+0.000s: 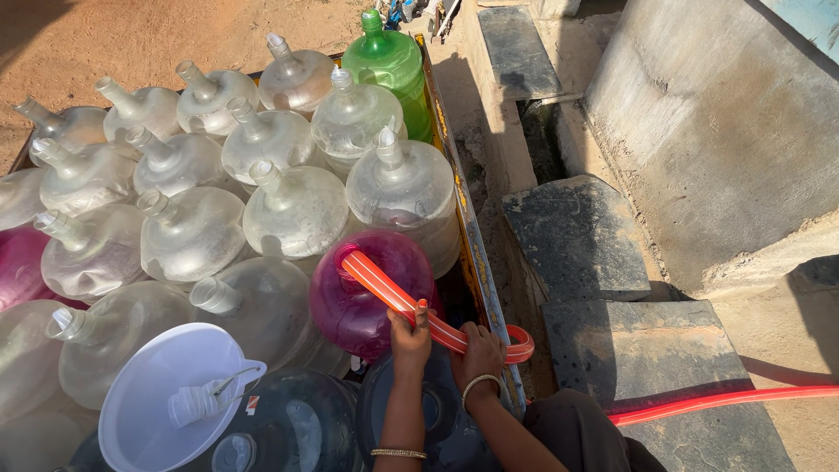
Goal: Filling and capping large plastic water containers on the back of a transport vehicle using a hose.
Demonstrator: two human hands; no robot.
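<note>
Hands, left (411,336) and right (481,350), both grip orange hose (393,293), apparently feeding purple jug (354,306).

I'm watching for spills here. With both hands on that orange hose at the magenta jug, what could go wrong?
1. The orange hose only rests at the mouth of the magenta jug; it could slip out and spill over the packed clear jugs.
2. The hose bends sharply at the cart edge beside the right hand; it may kink.
3. The left hand grips mid-hose, so the tip could whip sideways.
</note>
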